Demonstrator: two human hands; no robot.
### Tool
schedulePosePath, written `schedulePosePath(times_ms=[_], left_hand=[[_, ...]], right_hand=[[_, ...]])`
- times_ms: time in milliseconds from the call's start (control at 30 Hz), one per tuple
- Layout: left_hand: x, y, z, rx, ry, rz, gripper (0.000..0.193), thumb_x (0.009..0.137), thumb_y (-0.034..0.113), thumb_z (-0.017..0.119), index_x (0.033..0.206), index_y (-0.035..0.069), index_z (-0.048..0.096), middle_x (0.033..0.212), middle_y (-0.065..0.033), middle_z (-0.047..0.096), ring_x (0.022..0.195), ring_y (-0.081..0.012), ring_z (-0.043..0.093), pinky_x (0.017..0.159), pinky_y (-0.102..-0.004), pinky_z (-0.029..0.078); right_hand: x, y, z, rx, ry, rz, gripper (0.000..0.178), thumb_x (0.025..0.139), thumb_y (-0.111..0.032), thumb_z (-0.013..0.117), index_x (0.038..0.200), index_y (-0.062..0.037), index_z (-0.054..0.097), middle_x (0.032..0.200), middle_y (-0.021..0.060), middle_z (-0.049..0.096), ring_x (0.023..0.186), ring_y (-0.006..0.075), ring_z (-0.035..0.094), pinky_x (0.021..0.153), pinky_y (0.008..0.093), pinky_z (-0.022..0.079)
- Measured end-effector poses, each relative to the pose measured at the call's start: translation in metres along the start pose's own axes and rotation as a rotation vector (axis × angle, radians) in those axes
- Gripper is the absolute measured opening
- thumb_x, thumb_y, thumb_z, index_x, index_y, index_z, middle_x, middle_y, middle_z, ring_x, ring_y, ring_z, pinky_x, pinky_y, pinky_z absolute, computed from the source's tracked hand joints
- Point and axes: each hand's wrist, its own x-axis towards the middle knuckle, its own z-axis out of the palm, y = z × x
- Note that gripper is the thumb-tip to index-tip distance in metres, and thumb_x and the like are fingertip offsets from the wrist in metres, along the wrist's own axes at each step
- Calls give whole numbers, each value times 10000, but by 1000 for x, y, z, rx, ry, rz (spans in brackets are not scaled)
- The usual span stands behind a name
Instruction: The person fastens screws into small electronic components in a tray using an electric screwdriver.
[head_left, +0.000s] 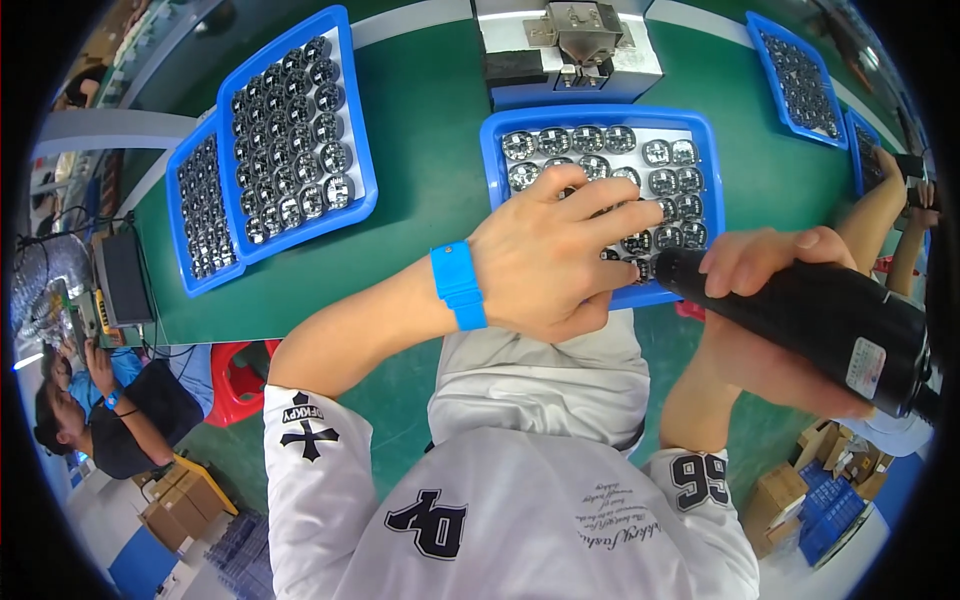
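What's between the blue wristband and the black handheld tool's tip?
Head view: the left hand, then dark round units in the blue tray.

On the white shirt (520,565), large dark block letters (427,523) are printed on the left chest, and lines of thin dark script (622,520) on the right. A small boxed strip of lettering (302,412) is set above a black cross (309,440) near the edge of the left sleeve (342,485), and a big black number (700,481) near that of the right sleeve (662,472). Near the rear end of the black handheld tool (815,315), a white label (865,366) is borne, its print too small to be read.
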Motion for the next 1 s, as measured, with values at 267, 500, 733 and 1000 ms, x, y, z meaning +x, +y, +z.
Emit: schedulePosePath(times_ms=[267, 500, 733, 1000], left_hand=[[1, -1, -1, -39, -40, -13, 344, 656, 191, 720, 981, 176, 831, 1365, -83, 596, 1260, -274, 536, 988, -456, 397], [0, -2, 0, -34, -40, -20, 341, 656, 190, 719, 979, 180, 831, 1357, -82, 596, 1255, -270, 540, 979, -448, 395], [0, -1, 0, -43, -46, -23, 333, 662, 192, 717, 974, 177, 830, 1349, -88, 598, 1251, -270, 546, 974, -438, 391], [3, -2, 0, -40, -50, -19, 327, 666, 197, 720, 975, 174, 827, 1343, -84, 597, 1256, -266, 544, 976, -435, 389]], right_hand=[[-1, -1, 7, 3, -56, -8, 1147, 678, -958, 613, 1253, 30, 515, 827, 132, 614, 671, 256, 594, 643, 394, 488], [2, -6, 4, 7, -77, 27, 1138, 681, -953, 616, 1258, 23, 517, 830, 135, 625, 667, 257, 598, 647, 397, 486], [-2, -4, 2, -40, -55, 48, 1130, 689, -948, 616, 1250, 28, 516, 832, 140, 627, 661, 261, 599, 644, 404, 490], [5, 9, -1, 20, -96, 17, 1127, 674, -964, 603, 1204, 27, 523, 798, 140, 608, 638, 258, 590, 615, 396, 494]])
